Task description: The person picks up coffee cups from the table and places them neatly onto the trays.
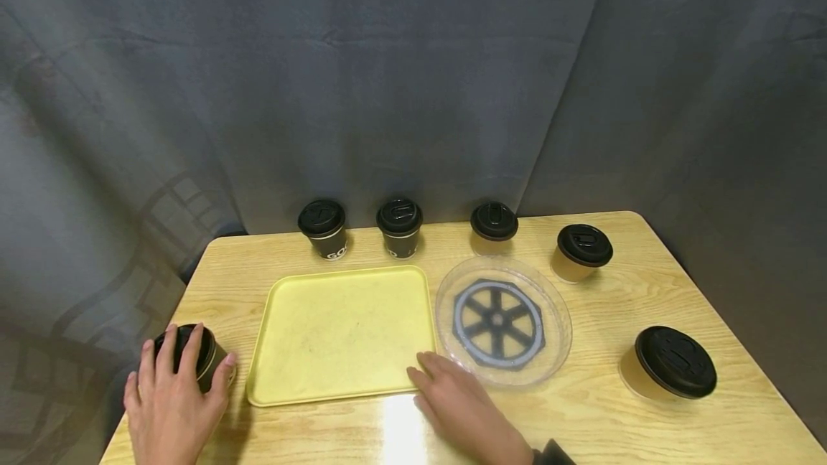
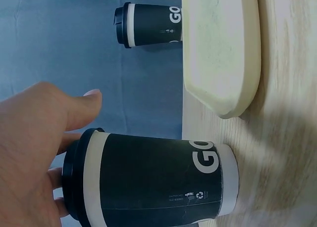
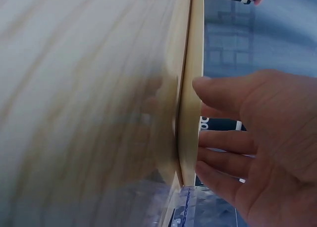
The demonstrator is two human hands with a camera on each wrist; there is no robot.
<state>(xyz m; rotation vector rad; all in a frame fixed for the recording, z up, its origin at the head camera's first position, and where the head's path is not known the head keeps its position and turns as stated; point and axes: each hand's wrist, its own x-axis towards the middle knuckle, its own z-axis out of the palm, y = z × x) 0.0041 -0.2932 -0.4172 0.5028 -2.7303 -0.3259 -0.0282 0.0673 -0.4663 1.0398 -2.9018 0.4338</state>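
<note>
In the head view my left hand (image 1: 173, 393) is at a black lidded paper coffee cup (image 1: 209, 363) on the table's left side, fingers spread over the lid. The left wrist view shows this coffee cup (image 2: 158, 177) upright, the thumb raised apart from it and the other fingers behind its lid (image 2: 77, 182). A shallow yellow tray (image 1: 342, 336) lies to the right of that cup. At the tray's near right corner is my right hand (image 1: 461, 404), with loosely bent fingers. From the right wrist camera, its fingertips overlap the edge of the tray (image 3: 190, 103).
Beside the tray stands a round clear plastic dish (image 1: 558, 346) with a dark spoked pattern. Along the back are two black cups (image 1: 331, 242) and a tan cup (image 1: 492, 244). Two more tan cups (image 1: 570, 264) are on the right. A grey curtain (image 1: 400, 92) hangs behind the table.
</note>
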